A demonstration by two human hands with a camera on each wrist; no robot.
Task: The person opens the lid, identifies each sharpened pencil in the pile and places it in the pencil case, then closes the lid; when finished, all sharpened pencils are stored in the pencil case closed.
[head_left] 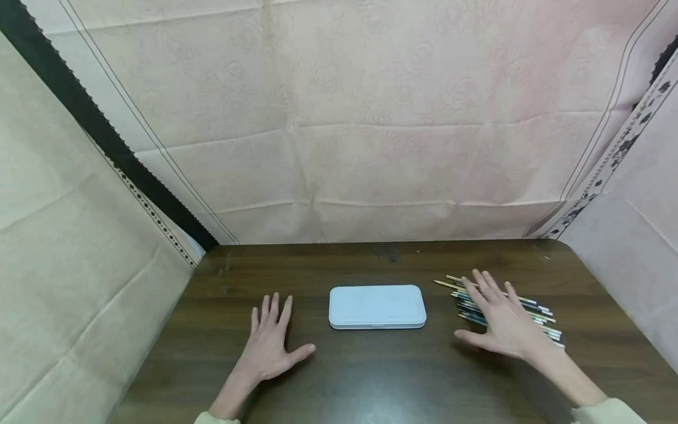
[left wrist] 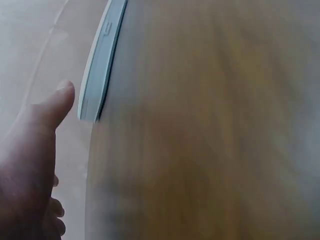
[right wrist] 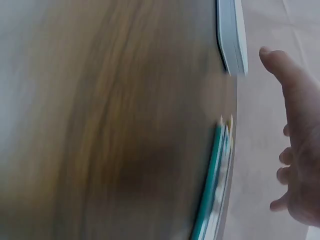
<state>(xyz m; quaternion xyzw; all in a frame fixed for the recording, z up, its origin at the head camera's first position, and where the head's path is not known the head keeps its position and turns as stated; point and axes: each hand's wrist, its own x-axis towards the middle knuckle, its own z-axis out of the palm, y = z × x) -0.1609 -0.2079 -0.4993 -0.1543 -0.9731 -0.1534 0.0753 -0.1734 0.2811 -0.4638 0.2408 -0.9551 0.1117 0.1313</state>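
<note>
A light blue case [head_left: 377,307], its lid closed, lies at the middle of the table; its edge [left wrist: 100,65] shows in the left wrist view and its corner [right wrist: 232,37] in the right one. To its left, my left hand [head_left: 268,347] is spread palm down, holding nothing. Over a pile of pencils [head_left: 535,315] on the right, my right hand [head_left: 503,324] spreads its fingers and hides part of them. In the right wrist view the pencils [right wrist: 214,185] lie beside and below that hand [right wrist: 305,150], which grips none of them.
The dark wooden table [head_left: 365,377] has rounded far corners. Pale patterned cloth [head_left: 371,147] hangs behind it, with more cloth at the left [head_left: 69,265] and right [head_left: 635,259]. A dark strip [head_left: 106,129] runs diagonally at the left.
</note>
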